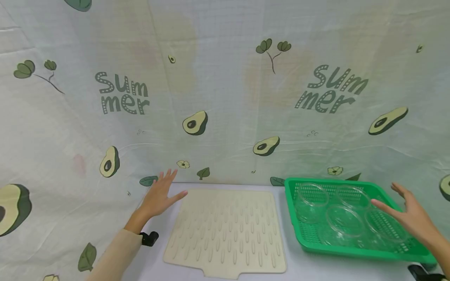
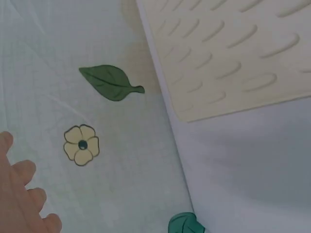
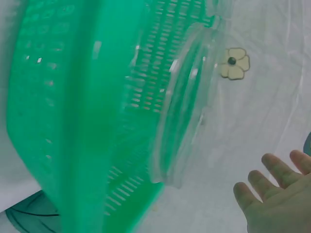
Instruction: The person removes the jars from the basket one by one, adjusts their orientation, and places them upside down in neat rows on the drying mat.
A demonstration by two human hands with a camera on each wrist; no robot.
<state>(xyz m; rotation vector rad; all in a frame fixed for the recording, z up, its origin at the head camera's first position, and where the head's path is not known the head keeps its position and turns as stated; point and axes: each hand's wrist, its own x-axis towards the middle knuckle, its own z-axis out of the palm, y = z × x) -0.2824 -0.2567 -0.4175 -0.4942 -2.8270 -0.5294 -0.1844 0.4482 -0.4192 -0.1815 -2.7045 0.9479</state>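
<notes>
My left hand (image 1: 159,197) is held with fingers spread near the far left corner of a beige ridged mat (image 1: 226,230), holding nothing. In the left wrist view its fingers (image 2: 24,172) show at the lower left, apart from the mat. The right hand (image 1: 411,212), also spread and empty, hovers at the right side of a green plastic basket (image 1: 299,234). Inside the basket stand several clear round containers (image 1: 344,220); the nearest to my right hand is a clear container (image 1: 384,224) that its thumb overlaps. The right wrist view shows the fingers (image 3: 265,184) straight and apart from the basket.
A white tabletop (image 1: 151,263) lies under the mat and basket. Behind it hangs a pale cloth (image 1: 225,86) printed with avocados, leaves and the word summer. The basket stands to the right of the mat, with a narrow strip of table between them.
</notes>
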